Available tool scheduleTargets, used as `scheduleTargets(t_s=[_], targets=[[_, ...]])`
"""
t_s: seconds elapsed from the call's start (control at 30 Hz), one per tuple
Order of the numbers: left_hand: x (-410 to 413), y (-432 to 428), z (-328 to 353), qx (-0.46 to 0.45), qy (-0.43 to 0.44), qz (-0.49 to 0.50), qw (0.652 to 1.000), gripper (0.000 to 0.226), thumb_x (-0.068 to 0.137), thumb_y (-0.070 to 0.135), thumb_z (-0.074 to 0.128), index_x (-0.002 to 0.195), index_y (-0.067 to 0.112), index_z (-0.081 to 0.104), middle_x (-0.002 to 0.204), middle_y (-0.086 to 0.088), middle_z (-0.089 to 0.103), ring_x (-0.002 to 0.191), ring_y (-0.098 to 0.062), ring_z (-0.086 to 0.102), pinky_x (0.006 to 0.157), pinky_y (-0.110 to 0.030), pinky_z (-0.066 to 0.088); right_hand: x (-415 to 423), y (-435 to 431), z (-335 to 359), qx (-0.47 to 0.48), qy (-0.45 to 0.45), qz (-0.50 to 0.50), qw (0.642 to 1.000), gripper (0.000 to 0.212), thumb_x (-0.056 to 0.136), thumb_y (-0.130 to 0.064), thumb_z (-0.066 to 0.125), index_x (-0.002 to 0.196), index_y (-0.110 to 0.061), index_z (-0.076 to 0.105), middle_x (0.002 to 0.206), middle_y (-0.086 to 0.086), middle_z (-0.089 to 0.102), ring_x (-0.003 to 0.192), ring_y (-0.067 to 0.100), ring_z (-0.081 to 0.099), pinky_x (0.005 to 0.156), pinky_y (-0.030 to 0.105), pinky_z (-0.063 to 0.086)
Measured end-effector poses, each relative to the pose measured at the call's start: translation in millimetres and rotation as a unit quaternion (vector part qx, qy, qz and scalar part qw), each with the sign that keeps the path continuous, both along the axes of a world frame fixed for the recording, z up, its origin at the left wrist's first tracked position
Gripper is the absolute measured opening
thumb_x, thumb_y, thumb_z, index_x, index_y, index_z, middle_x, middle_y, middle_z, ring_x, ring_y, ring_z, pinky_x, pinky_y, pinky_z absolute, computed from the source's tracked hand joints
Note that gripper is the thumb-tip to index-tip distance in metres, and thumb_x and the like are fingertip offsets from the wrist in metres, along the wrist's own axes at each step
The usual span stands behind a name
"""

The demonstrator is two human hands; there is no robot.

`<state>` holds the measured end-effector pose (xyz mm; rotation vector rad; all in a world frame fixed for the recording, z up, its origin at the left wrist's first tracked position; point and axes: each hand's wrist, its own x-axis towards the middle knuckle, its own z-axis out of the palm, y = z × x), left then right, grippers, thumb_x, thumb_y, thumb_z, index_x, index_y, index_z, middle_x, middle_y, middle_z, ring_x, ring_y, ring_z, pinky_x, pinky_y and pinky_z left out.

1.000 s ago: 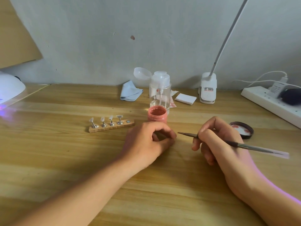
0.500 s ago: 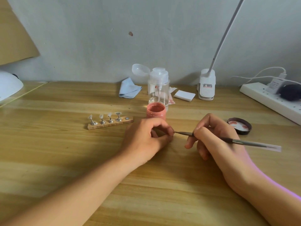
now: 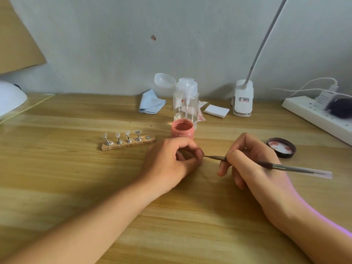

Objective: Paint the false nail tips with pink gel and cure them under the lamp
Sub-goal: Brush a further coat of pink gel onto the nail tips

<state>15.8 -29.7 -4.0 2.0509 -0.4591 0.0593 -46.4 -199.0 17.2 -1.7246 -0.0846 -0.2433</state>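
My left hand rests on the wooden table with thumb and forefinger pinched on something small that the fingers hide. My right hand grips a thin grey brush, and the brush tip touches the left fingertips. An open jar of pink gel stands just behind the left hand. Left of it lies a wooden holder carrying several clear nail tips on metal stands; its rightmost spot is bare. The white curing lamp sits at the far left edge.
The jar's dark lid lies upside down to the right. Along the wall stand a clear pump bottle, a blue cloth, a white pad, a clip lamp base and a power strip.
My right hand has moved left, bringing the brush tip from a gap beside the left hand up against its pinched fingertips. The left hand has stayed put.
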Motion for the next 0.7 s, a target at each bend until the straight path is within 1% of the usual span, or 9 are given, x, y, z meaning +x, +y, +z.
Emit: scheduleTargets(t_s=[0.07, 0.17, 0.3, 0.5, 0.7], targets=[[0.8, 0.1, -0.5, -0.002, 0.000, 0.000, 1.000, 0.019, 0.078, 0.013, 0.079, 0.072, 0.029, 0.071, 0.085, 0.013, 0.074, 0.053, -0.005, 0.046, 0.064, -0.023, 0.037, 0.3, -0.3, 0.3, 0.008, -0.003, -0.001, 1.000, 0.006, 0.072, -0.022, 0.054, 0.070, -0.017, 0.052, 0.068, 0.009, 0.072, 0.044, 0.009, 0.038, 0.043, 0.019, 0.032], [1.6, 0.3, -1.7, 0.003, -0.001, -0.001, 1.000, 0.017, 0.078, 0.015, 0.079, 0.073, 0.029, 0.072, 0.085, 0.012, 0.074, 0.053, -0.005, 0.046, 0.063, -0.023, 0.037, 0.4, -0.5, -0.1, -0.006, -0.003, 0.005, 1.000, 0.009, 0.072, -0.021, 0.054, 0.074, -0.013, 0.052, 0.068, 0.011, 0.072, 0.043, 0.006, 0.038, 0.042, 0.018, 0.032], [1.6, 0.4, -1.4, 0.005, -0.003, 0.001, 1.000, 0.018, 0.078, 0.015, 0.079, 0.073, 0.030, 0.072, 0.083, 0.012, 0.074, 0.053, -0.005, 0.046, 0.063, -0.023, 0.037, 0.9, -1.1, -0.2, -0.005, -0.006, 0.003, 1.000, 0.010, 0.072, -0.022, 0.054, 0.075, -0.013, 0.052, 0.069, 0.011, 0.073, 0.043, 0.004, 0.039, 0.043, 0.016, 0.032], [0.7, 0.6, -1.1, 0.008, -0.004, 0.002, 1.000, 0.015, 0.079, 0.015, 0.079, 0.075, 0.028, 0.073, 0.084, 0.014, 0.073, 0.053, -0.004, 0.047, 0.063, -0.023, 0.037, 1.8, -1.1, -0.9, -0.003, -0.013, 0.006, 1.000, 0.004, 0.073, -0.022, 0.054, 0.072, -0.018, 0.053, 0.070, 0.011, 0.072, 0.043, 0.003, 0.040, 0.043, 0.015, 0.032], [0.1, 0.6, -0.2, 0.012, -0.005, 0.005, 1.000, 0.015, 0.079, 0.017, 0.080, 0.074, 0.029, 0.072, 0.082, 0.014, 0.073, 0.053, -0.003, 0.046, 0.062, -0.023, 0.037, 1.8, -0.7, -0.7, -0.008, -0.012, 0.010, 1.000, 0.003, 0.072, -0.022, 0.053, 0.070, -0.019, 0.052, 0.068, 0.010, 0.072, 0.043, 0.006, 0.038, 0.044, 0.019, 0.032]])
